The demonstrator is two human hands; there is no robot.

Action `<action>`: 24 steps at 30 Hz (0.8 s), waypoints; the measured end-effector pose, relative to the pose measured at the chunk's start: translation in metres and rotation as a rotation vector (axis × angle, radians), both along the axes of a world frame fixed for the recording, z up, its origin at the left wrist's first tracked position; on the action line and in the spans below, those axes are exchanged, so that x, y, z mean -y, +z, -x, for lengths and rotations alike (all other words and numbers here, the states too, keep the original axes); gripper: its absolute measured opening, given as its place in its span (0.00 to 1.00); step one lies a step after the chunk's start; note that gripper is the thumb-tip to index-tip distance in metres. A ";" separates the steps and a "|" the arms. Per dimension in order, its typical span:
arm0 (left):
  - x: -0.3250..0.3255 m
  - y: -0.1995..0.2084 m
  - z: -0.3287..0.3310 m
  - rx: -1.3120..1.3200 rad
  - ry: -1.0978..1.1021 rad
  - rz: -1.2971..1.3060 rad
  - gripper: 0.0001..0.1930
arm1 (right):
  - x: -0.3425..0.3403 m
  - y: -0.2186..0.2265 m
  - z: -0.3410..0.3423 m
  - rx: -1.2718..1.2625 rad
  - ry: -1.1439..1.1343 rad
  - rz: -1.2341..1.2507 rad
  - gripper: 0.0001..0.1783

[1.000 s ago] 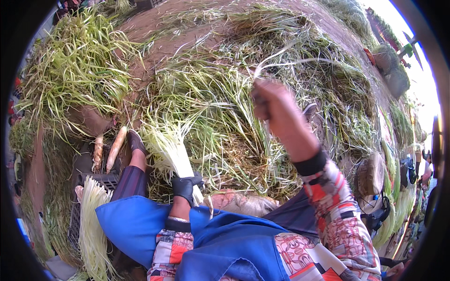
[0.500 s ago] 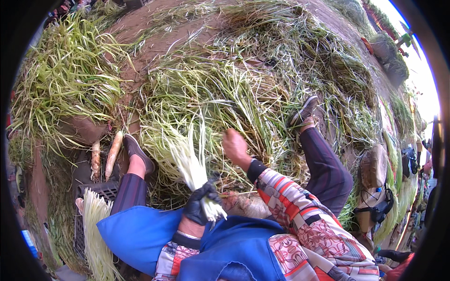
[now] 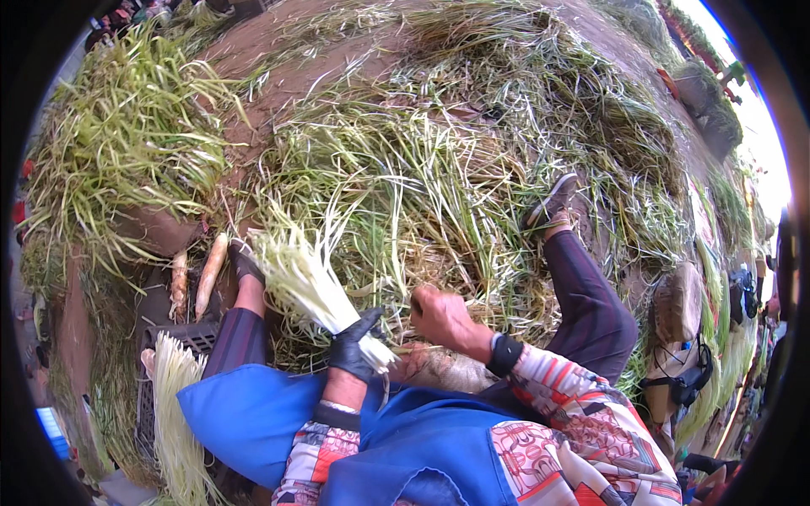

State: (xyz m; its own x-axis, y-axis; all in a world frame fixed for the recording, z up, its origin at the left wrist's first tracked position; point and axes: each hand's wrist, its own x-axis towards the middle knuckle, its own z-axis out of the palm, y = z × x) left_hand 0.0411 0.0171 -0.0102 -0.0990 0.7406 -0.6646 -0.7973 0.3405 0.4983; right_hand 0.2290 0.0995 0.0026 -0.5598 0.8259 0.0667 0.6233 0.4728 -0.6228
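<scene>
My left hand [image 3: 354,346], in a black glove, is closed around the white lower ends of a bunch of long, pale green-and-white stalks [image 3: 312,282]. The bunch slants up to the left, its leafy tops fanned out over loose greenery. Just to the right, my bare right hand [image 3: 447,319] hovers with its fingers curled in. Whatever those fingers may hold is hidden. Between my knees, partly behind my hands, lies a pale bundle [image 3: 447,368]. A heap of long green leaves [image 3: 396,185] spreads in front of me.
By my left leg, a dark plastic crate [image 3: 198,337] carries trimmed pale stalks [image 3: 177,413]. Two long whitish roots [image 3: 209,278] lie beyond it, near a leafy pile [image 3: 126,143]. A bag with black straps [image 3: 679,375] stands at right. My shoe [image 3: 553,201] rests among leaves.
My right hand has come nearer to me and slightly right, and its fingers are curled. The bunch in my left hand has tipped further to the left.
</scene>
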 end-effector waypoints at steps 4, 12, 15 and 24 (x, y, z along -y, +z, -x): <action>0.005 -0.010 -0.003 -0.174 -0.110 0.079 0.07 | 0.060 0.035 0.006 -0.004 0.245 0.044 0.07; 0.011 0.004 0.000 -0.109 -0.131 0.111 0.08 | 0.043 0.029 0.018 -0.454 -0.349 1.029 0.19; 0.009 0.003 -0.002 -0.086 -0.101 0.108 0.08 | 0.023 0.019 0.034 -0.521 -0.345 1.169 0.16; 0.007 -0.009 -0.006 -0.027 0.060 0.186 0.07 | 0.037 0.007 0.023 -0.547 -0.421 1.035 0.13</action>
State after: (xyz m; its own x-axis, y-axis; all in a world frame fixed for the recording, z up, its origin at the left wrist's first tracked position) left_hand 0.0475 0.0097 -0.0193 -0.1589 0.5979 -0.7857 -0.8058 0.3813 0.4531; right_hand 0.2056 0.0623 0.0092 -0.3428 0.7377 -0.5816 0.1490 -0.5686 -0.8090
